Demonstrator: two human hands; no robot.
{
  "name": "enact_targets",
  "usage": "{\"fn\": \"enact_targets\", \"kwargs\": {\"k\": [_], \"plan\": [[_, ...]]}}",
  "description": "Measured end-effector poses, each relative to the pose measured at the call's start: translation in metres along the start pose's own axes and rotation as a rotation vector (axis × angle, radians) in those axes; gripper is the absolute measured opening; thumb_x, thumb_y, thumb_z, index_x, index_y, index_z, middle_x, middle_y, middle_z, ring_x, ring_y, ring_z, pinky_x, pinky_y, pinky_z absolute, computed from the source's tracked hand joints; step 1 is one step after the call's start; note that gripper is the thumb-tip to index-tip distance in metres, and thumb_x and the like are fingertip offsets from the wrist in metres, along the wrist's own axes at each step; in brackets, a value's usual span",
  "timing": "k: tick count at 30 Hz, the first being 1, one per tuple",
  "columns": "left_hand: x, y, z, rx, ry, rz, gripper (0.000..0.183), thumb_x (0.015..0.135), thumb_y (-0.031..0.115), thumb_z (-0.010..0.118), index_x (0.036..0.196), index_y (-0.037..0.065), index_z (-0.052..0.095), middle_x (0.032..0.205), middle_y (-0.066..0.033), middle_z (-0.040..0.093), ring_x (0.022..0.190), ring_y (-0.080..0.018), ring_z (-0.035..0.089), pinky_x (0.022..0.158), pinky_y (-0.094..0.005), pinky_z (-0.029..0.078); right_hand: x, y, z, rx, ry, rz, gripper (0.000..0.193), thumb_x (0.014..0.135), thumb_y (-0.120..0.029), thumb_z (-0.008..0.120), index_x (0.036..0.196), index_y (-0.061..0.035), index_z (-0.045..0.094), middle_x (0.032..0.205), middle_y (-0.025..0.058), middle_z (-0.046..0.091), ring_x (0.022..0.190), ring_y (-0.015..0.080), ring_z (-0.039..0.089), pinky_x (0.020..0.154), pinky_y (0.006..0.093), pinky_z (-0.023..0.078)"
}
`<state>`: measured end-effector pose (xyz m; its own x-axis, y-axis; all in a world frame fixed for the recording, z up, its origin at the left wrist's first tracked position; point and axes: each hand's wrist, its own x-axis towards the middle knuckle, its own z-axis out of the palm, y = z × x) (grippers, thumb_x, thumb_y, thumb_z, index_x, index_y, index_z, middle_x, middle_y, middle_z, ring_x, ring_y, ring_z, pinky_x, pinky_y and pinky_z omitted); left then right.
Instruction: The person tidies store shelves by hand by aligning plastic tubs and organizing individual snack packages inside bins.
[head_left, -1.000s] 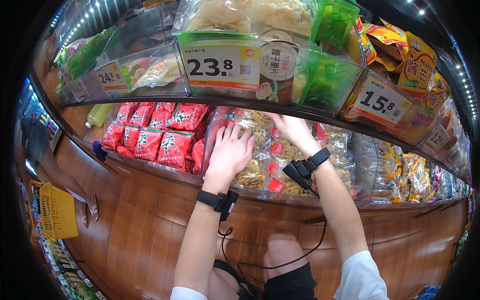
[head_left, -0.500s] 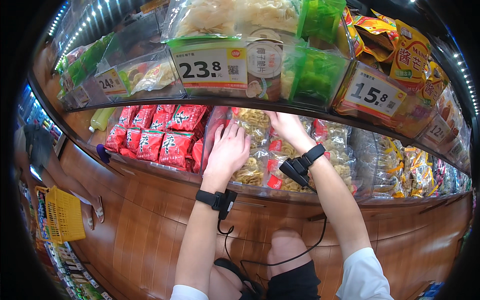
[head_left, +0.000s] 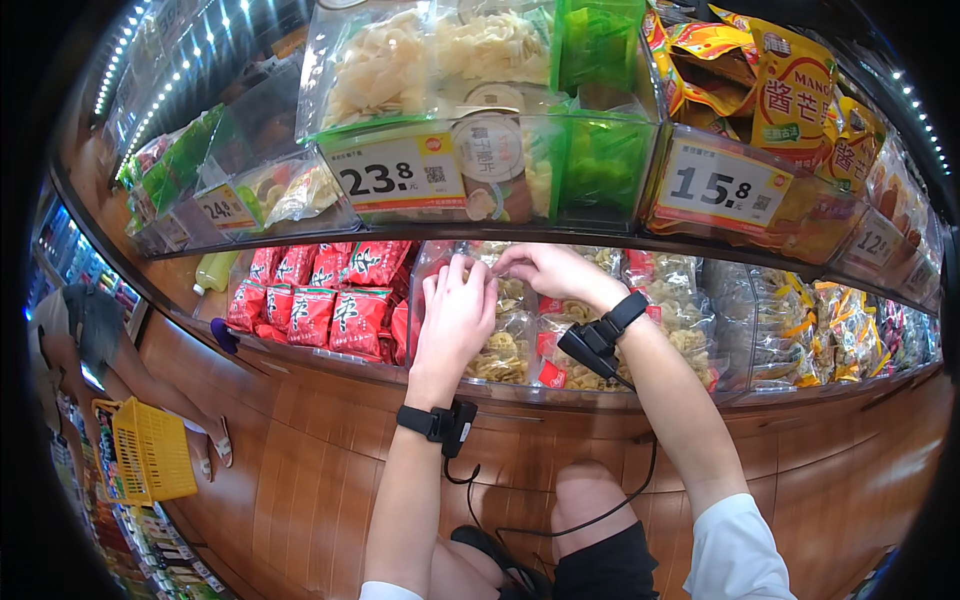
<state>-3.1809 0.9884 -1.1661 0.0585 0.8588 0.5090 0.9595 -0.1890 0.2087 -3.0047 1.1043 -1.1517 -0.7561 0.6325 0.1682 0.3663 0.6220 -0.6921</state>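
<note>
Over a bin of clear packets [head_left: 500, 345] with pale, ring-like dried snacks and red labels, my two hands nearly meet. The fingers of my left hand [head_left: 458, 312] are bent and close together at the bin's left side. From the right comes my right hand [head_left: 560, 272], thumb and forefinger pinched beside the left fingertips. Whatever lies between the fingers is too small or hidden to name. Each wrist wears a black strap with a small device, the left one [head_left: 437, 424] and the right one [head_left: 605, 330], joined to a black cable [head_left: 600, 515].
Red packets [head_left: 335, 315] fill the bin on the left; more clear packets [head_left: 780, 330] lie to the right. An upper shelf edge [head_left: 480, 232] runs just above my hands, carrying snack bins and price cards. At far left, a person [head_left: 95, 330] stands by a yellow basket [head_left: 150, 452].
My right hand has drawn back from under the upper shelf, toward the left fingertips. My left fingers have bent more. The view has shifted slightly.
</note>
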Motion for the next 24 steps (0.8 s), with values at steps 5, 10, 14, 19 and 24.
{"fn": "enact_targets", "kwargs": {"k": [5, 10, 14, 19, 24], "plan": [[0.003, 0.006, 0.008, 0.043, 0.032, 0.062, 0.037, 0.104, 0.027, 0.059, 0.134, 0.005, 0.06, 0.138, -0.0165, 0.059, 0.129, -0.0354, 0.053, 0.109, -0.0518, 0.038, -0.004, 0.012, -0.003, 0.058, 0.041, 0.044, 0.028, 0.098, -0.011, 0.064, 0.124, -0.0059, 0.072, 0.115, 0.0195, 0.076, 0.108, 0.0338, 0.073, 0.093, 0.0412, 0.056], [0.007, -0.001, 0.016, 0.071, -0.143, 0.002, 0.055, 0.11, 0.037, 0.048, 0.154, 0.005, 0.05, 0.159, -0.0172, 0.048, 0.153, -0.0364, 0.038, 0.123, -0.053, 0.026, -0.003, 0.015, -0.003, -0.195, 0.281, 0.002, 0.026, 0.096, -0.021, 0.071, 0.118, -0.0077, 0.073, 0.106, 0.0175, 0.076, 0.1, 0.0359, 0.073, 0.087, 0.044, 0.058], [0.011, -0.006, 0.028, 0.041, -0.094, 0.024, 0.049, 0.111, 0.036, 0.045, 0.145, 0.004, 0.06, 0.147, -0.0175, 0.059, 0.147, -0.0334, 0.046, 0.121, -0.0524, 0.029, -0.001, 0.027, 0.0, -0.223, 0.358, 0.002, 0.017, 0.085, -0.017, 0.076, 0.101, -0.0088, 0.077, 0.103, 0.0146, 0.077, 0.097, 0.0354, 0.074, 0.084, 0.0461, 0.059], [0.014, -0.007, 0.022, -0.001, -0.102, -0.005, 0.046, 0.111, 0.034, 0.045, 0.142, 0.005, 0.062, 0.142, -0.0157, 0.062, 0.145, -0.0339, 0.048, 0.119, -0.0513, 0.032, 0.003, 0.019, 0.002, -0.238, 0.307, 0.088, 0.025, 0.086, -0.013, 0.075, 0.111, -0.0097, 0.077, 0.112, 0.0164, 0.076, 0.106, 0.0373, 0.072, 0.092, 0.0478, 0.058], [0.011, -0.012, 0.029, -0.073, -0.034, -0.054, 0.045, 0.112, 0.033, 0.045, 0.143, 0.006, 0.062, 0.147, -0.0153, 0.06, 0.141, -0.0356, 0.05, 0.117, -0.0511, 0.035, 0.007, 0.022, -0.005, -0.304, 0.347, 0.017, 0.04, 0.09, -0.019, 0.069, 0.126, -0.0021, 0.067, 0.117, 0.0265, 0.071, 0.11, 0.0452, 0.069, 0.094, 0.0528, 0.056]]}}
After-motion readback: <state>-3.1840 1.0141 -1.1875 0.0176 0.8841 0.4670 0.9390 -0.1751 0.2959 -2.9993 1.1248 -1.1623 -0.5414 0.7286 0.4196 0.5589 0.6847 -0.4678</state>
